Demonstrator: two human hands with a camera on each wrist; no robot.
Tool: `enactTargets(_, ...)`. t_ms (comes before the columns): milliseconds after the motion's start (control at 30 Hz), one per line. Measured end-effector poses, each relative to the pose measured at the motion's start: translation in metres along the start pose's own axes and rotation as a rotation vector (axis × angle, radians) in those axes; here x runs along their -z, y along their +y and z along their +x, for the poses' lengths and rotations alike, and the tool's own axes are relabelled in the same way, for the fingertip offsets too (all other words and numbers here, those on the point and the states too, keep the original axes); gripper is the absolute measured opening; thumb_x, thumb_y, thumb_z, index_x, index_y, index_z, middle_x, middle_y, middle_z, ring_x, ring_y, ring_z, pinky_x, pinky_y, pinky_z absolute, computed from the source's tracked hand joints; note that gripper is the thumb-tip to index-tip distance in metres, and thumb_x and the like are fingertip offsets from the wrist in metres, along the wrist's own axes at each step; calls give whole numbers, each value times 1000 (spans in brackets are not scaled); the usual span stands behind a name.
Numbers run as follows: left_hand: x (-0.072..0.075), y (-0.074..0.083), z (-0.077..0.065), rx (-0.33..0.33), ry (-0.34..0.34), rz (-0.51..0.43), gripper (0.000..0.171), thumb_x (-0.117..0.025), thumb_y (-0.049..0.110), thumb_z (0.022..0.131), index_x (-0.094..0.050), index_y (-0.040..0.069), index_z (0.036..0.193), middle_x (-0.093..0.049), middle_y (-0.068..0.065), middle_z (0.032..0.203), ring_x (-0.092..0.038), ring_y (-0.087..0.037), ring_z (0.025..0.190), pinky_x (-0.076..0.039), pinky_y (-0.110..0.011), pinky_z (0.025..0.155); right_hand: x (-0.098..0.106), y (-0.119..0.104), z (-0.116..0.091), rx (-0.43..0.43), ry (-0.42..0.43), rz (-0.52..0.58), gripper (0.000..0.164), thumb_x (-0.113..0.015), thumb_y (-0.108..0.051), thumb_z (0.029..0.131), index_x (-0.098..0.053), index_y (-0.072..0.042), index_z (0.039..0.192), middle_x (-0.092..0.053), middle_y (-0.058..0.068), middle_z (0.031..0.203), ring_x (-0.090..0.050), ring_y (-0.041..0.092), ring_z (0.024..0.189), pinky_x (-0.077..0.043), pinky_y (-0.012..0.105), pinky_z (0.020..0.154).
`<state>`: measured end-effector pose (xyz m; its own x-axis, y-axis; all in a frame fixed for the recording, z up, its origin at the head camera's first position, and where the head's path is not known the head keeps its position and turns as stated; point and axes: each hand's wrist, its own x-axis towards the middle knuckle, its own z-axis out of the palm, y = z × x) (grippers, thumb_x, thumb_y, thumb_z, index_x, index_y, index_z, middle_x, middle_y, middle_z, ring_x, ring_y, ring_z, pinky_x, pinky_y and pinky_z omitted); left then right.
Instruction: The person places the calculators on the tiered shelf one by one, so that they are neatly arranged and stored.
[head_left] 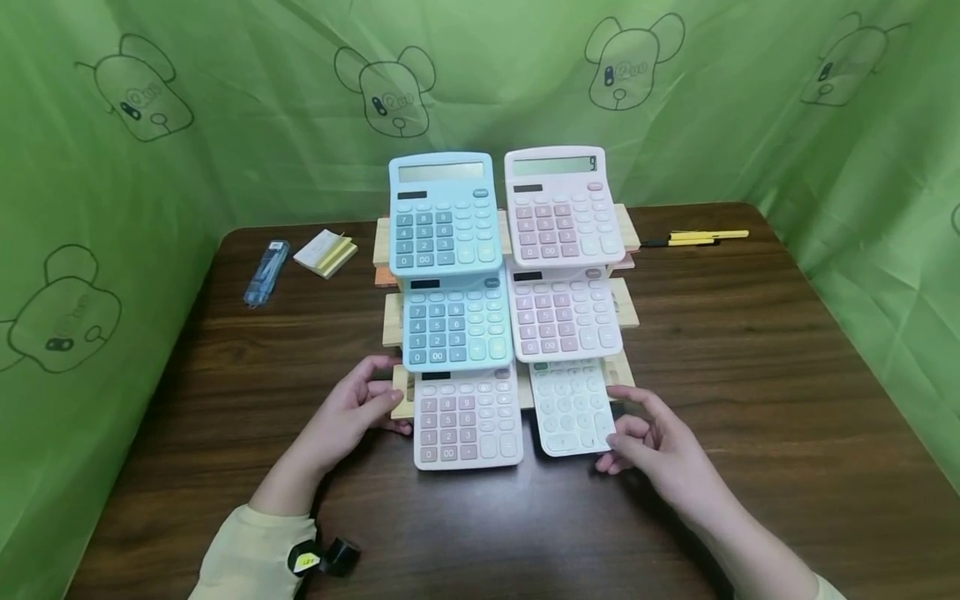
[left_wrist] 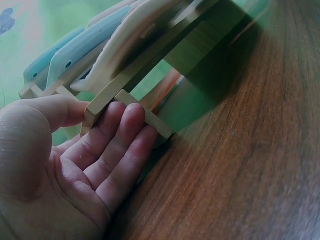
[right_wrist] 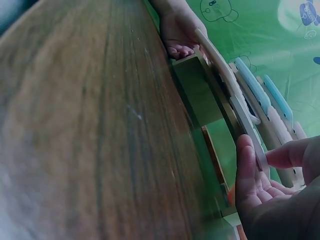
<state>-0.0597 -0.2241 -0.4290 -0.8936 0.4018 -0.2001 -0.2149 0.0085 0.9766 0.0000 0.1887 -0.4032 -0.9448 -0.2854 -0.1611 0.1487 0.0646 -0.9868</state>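
A tiered wooden rack carries calculators in two columns of three tiers. My left hand grips the left end of its lowest tier; in the left wrist view the thumb lies on one side of the wooden bar and the curled fingers on the other. At the lower right sits a slim white calculator, its right edge pinched between the thumb and fingers of my right hand. Beside it rests a pale pink calculator. Part of the white calculator's top is hidden behind the tier above.
Higher up are two blue calculators on the left and two pink calculators on the right, the top pink one displaying 9. A blue packet and sticky notes lie left, yellow pens right. Green curtains surround the table.
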Motion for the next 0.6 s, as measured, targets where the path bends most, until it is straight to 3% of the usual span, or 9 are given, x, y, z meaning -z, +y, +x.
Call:
enactTargets(333, 0, 0, 1, -3, -3, -9, 43, -57, 17, 99, -36, 8, 136, -64, -25, 113, -67, -43, 82, -57, -53, 74, -1, 3, -1, 33, -11, 26, 58, -58, 8, 92, -30, -2, 142, -58, 37, 89, -67, 43, 77, -57, 51, 70)
enactTargets(600, -1, -1, 1, -12, 8, -6, 37, -48, 20, 104, -37, 9, 137, -61, -26, 114, -66, -45, 83, -57, -53, 73, 1, 0, -3, 3, 39, -127, 57, -63, 1, 92, -35, -9, 141, -68, 22, 91, -67, 35, 83, -59, 38, 73)
